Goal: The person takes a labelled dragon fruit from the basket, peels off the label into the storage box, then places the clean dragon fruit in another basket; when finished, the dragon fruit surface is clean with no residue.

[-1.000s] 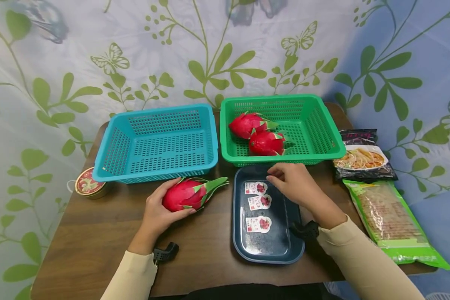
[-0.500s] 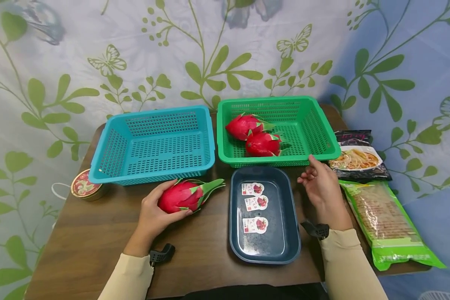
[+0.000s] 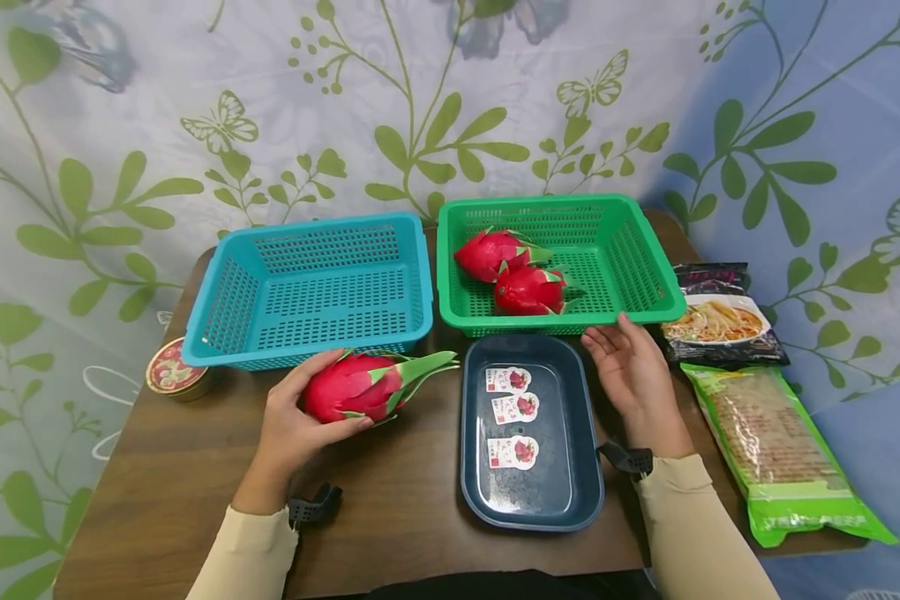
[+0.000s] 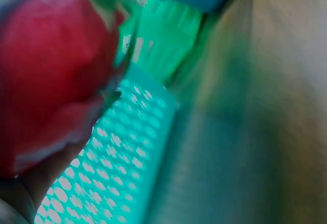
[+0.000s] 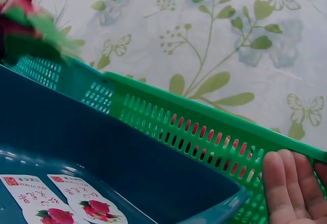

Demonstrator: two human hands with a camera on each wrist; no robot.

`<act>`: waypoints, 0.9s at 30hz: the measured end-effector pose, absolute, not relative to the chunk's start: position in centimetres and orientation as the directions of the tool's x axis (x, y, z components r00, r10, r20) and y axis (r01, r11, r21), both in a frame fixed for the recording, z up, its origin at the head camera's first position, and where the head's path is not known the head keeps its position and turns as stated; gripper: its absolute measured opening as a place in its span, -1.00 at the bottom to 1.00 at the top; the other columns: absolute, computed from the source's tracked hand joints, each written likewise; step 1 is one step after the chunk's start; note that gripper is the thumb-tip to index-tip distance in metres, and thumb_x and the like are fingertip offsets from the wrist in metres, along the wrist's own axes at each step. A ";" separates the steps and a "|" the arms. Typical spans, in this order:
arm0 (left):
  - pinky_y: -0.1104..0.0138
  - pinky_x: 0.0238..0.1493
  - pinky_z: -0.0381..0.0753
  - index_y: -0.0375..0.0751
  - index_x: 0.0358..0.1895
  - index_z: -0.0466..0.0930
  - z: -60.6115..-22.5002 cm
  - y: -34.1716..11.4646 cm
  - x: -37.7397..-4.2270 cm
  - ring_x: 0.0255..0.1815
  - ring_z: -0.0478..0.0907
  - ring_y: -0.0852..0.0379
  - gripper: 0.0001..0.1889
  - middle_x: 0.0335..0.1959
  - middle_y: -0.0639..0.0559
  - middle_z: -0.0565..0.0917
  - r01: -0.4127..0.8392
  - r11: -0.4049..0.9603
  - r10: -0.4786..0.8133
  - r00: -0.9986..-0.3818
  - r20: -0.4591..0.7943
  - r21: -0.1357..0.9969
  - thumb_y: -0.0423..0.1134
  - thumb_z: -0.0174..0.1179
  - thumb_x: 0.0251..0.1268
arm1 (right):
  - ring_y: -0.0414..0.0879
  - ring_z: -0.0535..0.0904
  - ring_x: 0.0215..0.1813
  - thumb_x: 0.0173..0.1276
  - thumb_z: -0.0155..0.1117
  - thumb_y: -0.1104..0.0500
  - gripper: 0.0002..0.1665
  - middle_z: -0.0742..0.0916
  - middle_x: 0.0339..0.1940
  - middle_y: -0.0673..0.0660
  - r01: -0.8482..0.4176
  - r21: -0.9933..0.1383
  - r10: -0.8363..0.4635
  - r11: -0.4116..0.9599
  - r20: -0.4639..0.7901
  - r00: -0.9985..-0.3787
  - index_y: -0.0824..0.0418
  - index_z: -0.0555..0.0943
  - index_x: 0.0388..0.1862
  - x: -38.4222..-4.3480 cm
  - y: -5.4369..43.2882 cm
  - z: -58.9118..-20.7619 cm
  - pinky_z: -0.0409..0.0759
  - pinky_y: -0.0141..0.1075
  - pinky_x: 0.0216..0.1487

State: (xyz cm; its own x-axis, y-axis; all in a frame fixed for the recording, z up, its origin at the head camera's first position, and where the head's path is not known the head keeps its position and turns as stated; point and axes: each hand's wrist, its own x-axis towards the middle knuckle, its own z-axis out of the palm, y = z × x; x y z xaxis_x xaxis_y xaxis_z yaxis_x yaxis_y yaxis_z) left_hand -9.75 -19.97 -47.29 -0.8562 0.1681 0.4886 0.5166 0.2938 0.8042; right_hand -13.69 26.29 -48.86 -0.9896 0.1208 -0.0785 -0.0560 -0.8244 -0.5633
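Note:
My left hand grips a red dragon fruit from its left side, in front of the blue basket; its green leaves point right. The left wrist view shows this dragon fruit large and blurred. My right hand has its fingers extended at the front wall of the green basket, right of the dark tray. In the right wrist view those fingers lie against or just before the basket wall; contact is hard to tell. Two dragon fruits lie in the green basket's left part.
The blue basket stands at the back left beside a round tin. Three dragon-fruit labels lie in the dark tray. A black noodle packet and a green-edged bag are at the right.
My right hand has swung from above the tray to the right, up to the green basket's front. My left hand has shifted slightly left with the dragon fruit, which looks a little raised.

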 end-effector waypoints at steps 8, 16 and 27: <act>0.16 0.07 0.71 -0.23 0.36 0.61 -42.3 -15.6 -13.4 0.34 0.50 -0.11 -0.09 0.32 -0.06 0.62 0.650 0.183 0.310 -0.750 0.584 0.738 -0.31 0.78 -0.26 | 0.09 0.75 -0.08 0.68 0.14 0.24 -0.67 0.76 -0.15 0.29 -0.068 -0.548 0.126 -0.834 -0.070 -0.990 0.33 0.45 0.30 -13.6 26.4 -49.1 0.71 -0.15 0.08; 0.16 0.03 0.73 -0.11 0.41 0.58 -39.7 -6.3 -18.9 0.29 0.52 0.06 -0.14 0.32 0.09 0.60 0.703 0.177 0.366 -0.697 0.616 0.689 -0.20 0.73 -0.09 | 0.12 0.75 -0.07 0.69 0.09 0.26 -0.73 0.74 -0.15 0.32 -0.073 -0.530 0.124 -0.845 -0.061 -0.990 0.33 0.43 0.25 -13.3 26.6 -49.8 0.71 -0.12 0.08; 0.35 -0.09 0.67 -0.05 0.50 0.47 -37.7 5.2 -26.9 0.15 0.53 0.12 -0.10 0.25 0.06 0.60 0.366 0.505 0.250 -0.929 0.273 0.782 0.19 0.58 0.09 | 0.13 0.74 -0.05 0.71 0.06 0.25 -0.72 0.75 -0.10 0.33 -0.109 -0.559 0.118 -0.822 0.019 -0.993 0.36 0.44 0.26 -13.7 26.4 -49.8 0.70 -0.10 0.10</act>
State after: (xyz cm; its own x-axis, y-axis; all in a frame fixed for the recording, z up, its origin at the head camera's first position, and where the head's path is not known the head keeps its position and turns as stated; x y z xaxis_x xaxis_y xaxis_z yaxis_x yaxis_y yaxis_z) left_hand -26.89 5.21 -37.69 -0.9290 0.2503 0.2726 0.3655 0.5048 0.7820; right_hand -13.66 26.36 -49.81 -0.9928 0.1184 0.0187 -0.1086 -0.8219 -0.5592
